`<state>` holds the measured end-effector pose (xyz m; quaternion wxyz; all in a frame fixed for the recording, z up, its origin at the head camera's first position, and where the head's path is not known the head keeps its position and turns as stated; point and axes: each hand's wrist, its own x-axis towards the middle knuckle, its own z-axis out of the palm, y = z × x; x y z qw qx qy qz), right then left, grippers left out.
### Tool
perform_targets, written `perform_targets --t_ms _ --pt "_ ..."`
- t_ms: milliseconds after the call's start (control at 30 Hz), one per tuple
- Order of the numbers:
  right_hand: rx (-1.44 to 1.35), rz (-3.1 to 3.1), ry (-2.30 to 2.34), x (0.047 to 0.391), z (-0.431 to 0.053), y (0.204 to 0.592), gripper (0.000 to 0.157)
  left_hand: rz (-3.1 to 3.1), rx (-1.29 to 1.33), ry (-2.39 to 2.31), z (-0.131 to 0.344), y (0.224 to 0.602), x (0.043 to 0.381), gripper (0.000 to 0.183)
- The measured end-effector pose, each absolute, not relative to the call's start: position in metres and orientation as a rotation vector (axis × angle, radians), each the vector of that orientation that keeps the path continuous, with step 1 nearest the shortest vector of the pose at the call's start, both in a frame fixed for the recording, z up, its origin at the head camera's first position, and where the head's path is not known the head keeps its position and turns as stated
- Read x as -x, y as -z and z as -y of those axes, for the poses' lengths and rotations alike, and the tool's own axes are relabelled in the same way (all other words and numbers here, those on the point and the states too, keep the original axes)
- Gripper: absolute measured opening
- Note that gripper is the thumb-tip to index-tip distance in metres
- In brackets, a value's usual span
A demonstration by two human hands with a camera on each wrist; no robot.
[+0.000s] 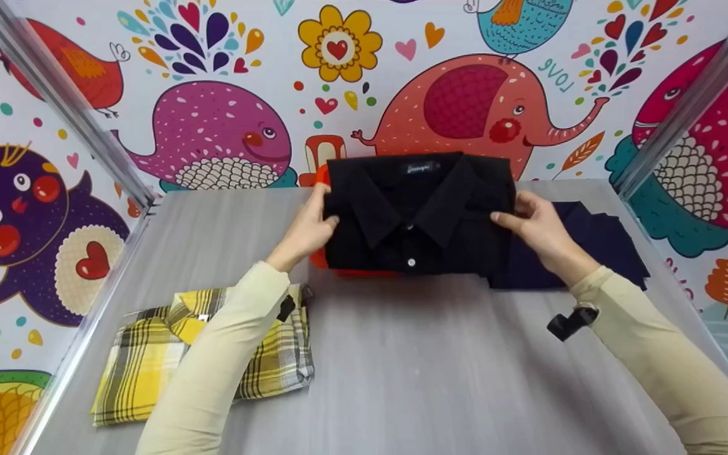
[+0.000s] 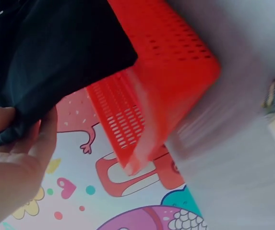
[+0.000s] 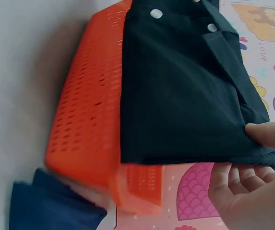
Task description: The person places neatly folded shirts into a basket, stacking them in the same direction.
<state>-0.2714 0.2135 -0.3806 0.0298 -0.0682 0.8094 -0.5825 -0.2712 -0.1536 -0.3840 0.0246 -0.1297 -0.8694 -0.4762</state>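
Both hands hold up a folded black shirt (image 1: 411,215) by its two sides, collar and white buttons facing the head camera. My left hand (image 1: 309,229) pinches its left edge, thumb on top and fingers beneath, as the left wrist view also shows. At the opposite edge my right hand (image 1: 541,227) grips the cloth the same way. Behind and below the shirt stands a red perforated plastic basket (image 3: 87,96), mostly hidden in the head view. In the right wrist view the shirt (image 3: 185,91) hangs over part of the basket's rim.
A folded yellow plaid shirt (image 1: 143,360) lies at the left front of the grey table (image 1: 402,379), partly under the left forearm. Dark navy folded clothing (image 1: 604,246) lies at the right, partly behind the right hand. Printed cartoon walls (image 1: 339,120) enclose the back and sides.
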Motion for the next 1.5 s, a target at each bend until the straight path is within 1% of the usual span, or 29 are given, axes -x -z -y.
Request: perform_targets --t_ms 233,400,567,833,967,1133,1500 --pt "0.128 -2.366 1.913 0.28 -0.211 0.372 0.033 2.663 0.346 1.446 0.147 0.379 0.283 0.04" --pt "0.075 -2.323 1.956 0.287 -0.21 0.37 0.03 2.648 0.355 1.45 0.143 0.38 0.288 0.039" --pt "0.067 -2.344 1.937 0.294 -0.207 0.371 0.024 2.635 0.354 1.469 0.143 0.386 0.291 0.038" --pt "0.071 -2.429 1.876 0.303 -0.204 0.369 0.02 2.62 0.336 1.468 0.141 0.389 0.299 0.037" --pt "0.104 -2.481 1.829 0.31 -0.199 0.371 0.022 2.633 0.303 1.475 0.144 0.388 0.302 0.038" --pt "0.122 -2.561 1.761 0.314 -0.196 0.38 0.026 2.666 0.294 1.472 0.144 0.395 0.306 0.04" --pt "0.086 -2.656 1.695 0.324 -0.196 0.391 0.027 2.67 0.248 1.358 0.136 0.399 0.313 0.038"
